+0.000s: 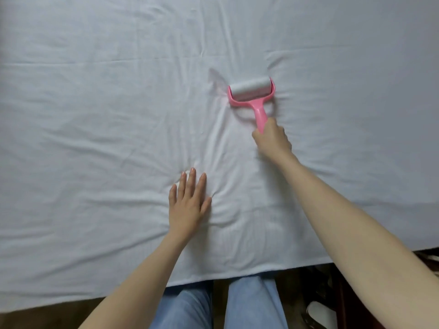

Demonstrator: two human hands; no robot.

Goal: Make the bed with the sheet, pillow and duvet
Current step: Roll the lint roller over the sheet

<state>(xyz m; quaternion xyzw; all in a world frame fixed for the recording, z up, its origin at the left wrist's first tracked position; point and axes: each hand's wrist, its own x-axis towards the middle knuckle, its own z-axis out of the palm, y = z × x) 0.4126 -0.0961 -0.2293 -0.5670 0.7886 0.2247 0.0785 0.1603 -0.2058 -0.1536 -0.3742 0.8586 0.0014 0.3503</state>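
A white sheet point(95, 115) covers the bed and fills most of the view, creased around the middle. My left hand point(187, 203) lies flat on it with straight fingers, pressing the cloth near the bed's front edge. My right hand point(273, 138) grips the pink handle of a lint roller point(251, 91), whose white roll rests on the sheet farther out. No pillow or duvet is in view.
The sheet's front edge point(213, 276) hangs over the bed just in front of my legs in blue jeans point(251, 302). Dark floor and a white shoe or slipper point(318, 309) show at the lower right.
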